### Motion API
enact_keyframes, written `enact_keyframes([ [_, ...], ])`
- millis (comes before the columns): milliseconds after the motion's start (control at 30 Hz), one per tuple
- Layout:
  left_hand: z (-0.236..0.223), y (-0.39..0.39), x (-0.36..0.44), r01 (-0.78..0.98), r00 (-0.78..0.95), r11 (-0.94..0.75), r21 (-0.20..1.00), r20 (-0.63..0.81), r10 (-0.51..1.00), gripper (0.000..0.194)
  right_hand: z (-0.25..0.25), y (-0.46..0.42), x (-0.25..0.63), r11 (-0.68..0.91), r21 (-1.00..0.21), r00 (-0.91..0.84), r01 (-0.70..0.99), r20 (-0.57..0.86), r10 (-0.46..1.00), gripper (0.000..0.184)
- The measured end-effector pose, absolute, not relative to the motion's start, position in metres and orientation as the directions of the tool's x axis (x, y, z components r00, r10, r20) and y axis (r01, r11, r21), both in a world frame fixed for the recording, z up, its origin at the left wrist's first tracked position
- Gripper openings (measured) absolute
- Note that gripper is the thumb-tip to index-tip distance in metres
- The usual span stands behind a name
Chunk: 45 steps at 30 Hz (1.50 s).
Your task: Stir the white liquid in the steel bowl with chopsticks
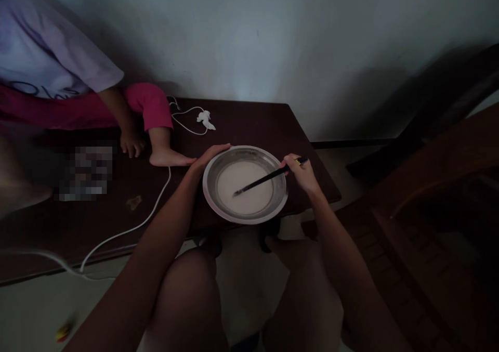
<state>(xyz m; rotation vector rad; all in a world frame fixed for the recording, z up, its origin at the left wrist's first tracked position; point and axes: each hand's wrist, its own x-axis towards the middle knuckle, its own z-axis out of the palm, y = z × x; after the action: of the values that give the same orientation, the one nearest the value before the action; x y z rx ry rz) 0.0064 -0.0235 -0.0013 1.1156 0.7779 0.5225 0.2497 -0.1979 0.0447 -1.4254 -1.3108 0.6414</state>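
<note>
A round metal basin (208, 188) with a whitish liquid (249, 180) in it stands at the front edge of a dark wooden bench. My left hand (212, 154) curves round its far left rim and holds it; part of the fingers is hidden against the metal. In my right hand (298, 169), closed at the right rim, is a slim black stick (265, 179) with gold marks near its top. The stick slants down to the left, its paler tip at the liquid. I cannot tell whether it is a chopstick or a brush.
On the bench (249, 123), a person in pink trousers (156, 102) sits at the left, one foot close to my left hand. A white cable (128, 230) crosses the bench, with crumpled white tissue (205, 119) behind. Dark wooden furniture (429, 227) stands at the right.
</note>
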Motion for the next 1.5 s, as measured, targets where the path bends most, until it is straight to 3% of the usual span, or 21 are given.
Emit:
enact_keyframes([
  [200,0.000,-0.023,0.007,0.022,0.622,0.382,0.924,-0.312,0.718,0.033,0.045,-0.200,0.262,0.141,-0.923,0.475,0.358,0.310,0.824,0.049],
  [367,-0.001,-0.022,0.007,0.049,0.617,0.326,0.944,-0.285,0.733,0.032,0.051,-0.202,0.247,0.139,-0.914,0.255,0.382,0.249,0.934,0.047],
  [567,-0.006,-0.019,0.007,0.036,0.617,0.325,0.945,-0.276,0.737,0.031,0.050,-0.207,0.262,0.128,-0.914,0.440,0.384,0.303,0.845,0.046],
  [767,-0.006,-0.019,0.007,0.020,0.663,0.307,0.952,-0.242,0.709,0.035,0.050,-0.208,0.253,0.133,-0.903,0.227,0.410,0.242,0.943,0.046],
  [933,-0.002,-0.023,0.007,0.008,0.628,0.359,0.933,-0.284,0.724,0.028,0.050,-0.210,0.266,0.108,-0.900,0.449,0.422,0.311,0.838,0.047],
  [1133,-0.003,-0.022,0.007,-0.004,0.627,0.365,0.931,-0.282,0.726,0.026,0.050,-0.211,0.255,0.132,-0.898,0.227,0.419,0.244,0.943,0.045],
  [1333,-0.004,-0.019,0.008,0.027,0.612,0.381,0.924,-0.317,0.724,0.027,0.047,-0.212,0.267,0.118,-0.921,0.463,0.372,0.294,0.836,0.046],
  [1500,-0.005,-0.020,0.008,0.006,0.630,0.335,0.942,-0.264,0.730,0.031,0.048,-0.212,0.254,0.120,-0.923,0.242,0.365,0.218,0.945,0.046],
])
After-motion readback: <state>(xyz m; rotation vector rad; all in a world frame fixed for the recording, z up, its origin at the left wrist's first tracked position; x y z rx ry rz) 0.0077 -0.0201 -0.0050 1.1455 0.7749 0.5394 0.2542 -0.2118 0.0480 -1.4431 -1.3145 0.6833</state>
